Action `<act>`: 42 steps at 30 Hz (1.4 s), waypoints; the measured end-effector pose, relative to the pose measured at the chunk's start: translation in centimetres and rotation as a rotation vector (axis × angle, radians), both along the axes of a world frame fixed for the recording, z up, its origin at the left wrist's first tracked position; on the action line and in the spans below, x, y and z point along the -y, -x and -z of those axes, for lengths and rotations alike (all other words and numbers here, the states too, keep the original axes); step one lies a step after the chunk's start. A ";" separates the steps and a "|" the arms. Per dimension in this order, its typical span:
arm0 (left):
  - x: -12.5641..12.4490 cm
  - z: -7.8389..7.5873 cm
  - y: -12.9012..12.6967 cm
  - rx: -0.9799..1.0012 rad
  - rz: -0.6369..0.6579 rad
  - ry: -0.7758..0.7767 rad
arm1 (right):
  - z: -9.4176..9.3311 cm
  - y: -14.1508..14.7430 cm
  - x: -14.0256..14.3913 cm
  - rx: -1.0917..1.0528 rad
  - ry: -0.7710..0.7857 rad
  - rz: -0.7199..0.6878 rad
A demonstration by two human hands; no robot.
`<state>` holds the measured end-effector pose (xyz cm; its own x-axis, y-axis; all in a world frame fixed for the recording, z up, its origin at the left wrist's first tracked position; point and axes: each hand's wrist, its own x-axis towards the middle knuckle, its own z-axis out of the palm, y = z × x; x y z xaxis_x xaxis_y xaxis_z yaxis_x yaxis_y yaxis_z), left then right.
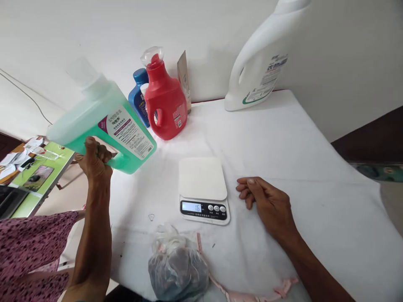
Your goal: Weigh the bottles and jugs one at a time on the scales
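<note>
My left hand (94, 157) is closed round the handle of a large clear jug of green liquid (132, 113), which tilts over the left edge of the table. A printed label faces me on the jug. My right hand (264, 199) hovers over or rests on the white cloth, fingers loosely curled with the thumb and forefinger close together; I see nothing in them. Between the hands lies a white digital kitchen scale (203, 180) with a lit display that seems to read 16. Its platform carries nothing.
Against the wall stand a red detergent bottle (166, 100), a blue bottle (138, 98), a brown packet (184, 77) and a white detergent jug (261, 63). Nearest me are a knotted plastic bag (178, 268) and a pink strap (245, 295). A person in patterned clothing (34, 247) is at left.
</note>
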<state>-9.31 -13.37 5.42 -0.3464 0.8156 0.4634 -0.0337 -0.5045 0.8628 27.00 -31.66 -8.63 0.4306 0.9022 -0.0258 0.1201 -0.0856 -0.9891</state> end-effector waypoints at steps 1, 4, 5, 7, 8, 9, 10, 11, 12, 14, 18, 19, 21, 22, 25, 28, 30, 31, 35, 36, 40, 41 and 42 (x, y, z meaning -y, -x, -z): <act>0.7 -0.4 -0.1 -0.014 0.049 -0.009 | 0.1 0.0 0.0 -0.003 -0.005 0.000; 2.4 -1.1 -1.7 -0.007 0.159 0.000 | 0.4 0.1 -0.1 -0.016 -0.021 0.001; 2.8 -1.1 -2.5 0.012 0.187 0.013 | 0.5 0.1 -0.1 -0.022 -0.028 0.001; 3.4 -0.9 -4.6 0.051 0.250 0.037 | 0.4 0.0 0.0 -0.034 -0.045 -0.004; 3.6 -0.7 -5.7 0.065 0.287 0.042 | 0.4 0.0 0.0 -0.039 -0.055 -0.005; 3.7 -0.4 -6.7 0.074 0.325 0.044 | 0.4 0.0 0.1 -0.044 -0.063 -0.006; 3.9 -0.1 -7.7 0.079 0.360 0.046 | 0.3 0.1 0.1 -0.050 -0.070 -0.006; 4.0 0.1 -8.7 0.082 0.389 0.053 | 0.2 0.1 0.1 -0.056 -0.075 -0.007; 4.2 0.4 -9.5 0.082 0.410 0.066 | 0.2 0.1 0.2 -0.062 -0.078 -0.007; 4.3 1.0 -10.9 0.078 0.433 0.102 | 0.1 0.1 0.2 -0.071 -0.080 -0.012; 4.3 2.0 -12.7 0.057 0.457 0.135 | 0.1 0.2 0.1 -0.082 -0.085 -0.006; 4.3 2.1 -13.0 0.048 0.463 0.139 | 0.2 0.3 0.1 -0.083 -0.082 -0.003; 4.3 2.4 -13.3 0.021 0.481 0.141 | 0.2 0.3 0.0 -0.079 -0.071 0.000; 4.3 2.5 -13.4 0.008 0.489 0.136 | 0.2 0.3 0.0 -0.076 -0.066 -0.001; 4.4 2.6 -13.4 -0.013 0.505 0.110 | 0.1 0.4 0.0 -0.071 -0.068 0.000; 4.5 2.7 -13.3 -0.032 0.508 0.106 | -0.2 0.6 0.1 -0.059 -0.072 0.009; 4.6 2.6 -13.3 -0.063 0.477 0.138 | -0.5 0.7 0.1 -0.049 -0.062 0.013; 4.7 2.6 -13.3 -0.079 0.460 0.158 | -0.6 0.7 0.1 -0.046 -0.056 0.012; 4.9 2.0 -13.4 -0.092 0.533 0.171 | -0.6 0.8 0.1 -0.047 -0.047 0.014; 5.0 1.9 -13.4 -0.092 0.581 0.157 | -0.6 0.9 0.1 -0.045 -0.046 0.017; 4.9 1.3 -12.9 -0.152 0.701 0.093 | -0.4 0.9 0.2 -0.030 -0.039 0.023; 4.8 1.3 -12.5 -0.174 0.709 0.075 | -0.4 1.0 0.3 -0.029 -0.040 0.021; 4.7 1.3 -12.1 -0.187 0.716 0.051 | -0.4 1.0 0.3 -0.030 -0.042 0.018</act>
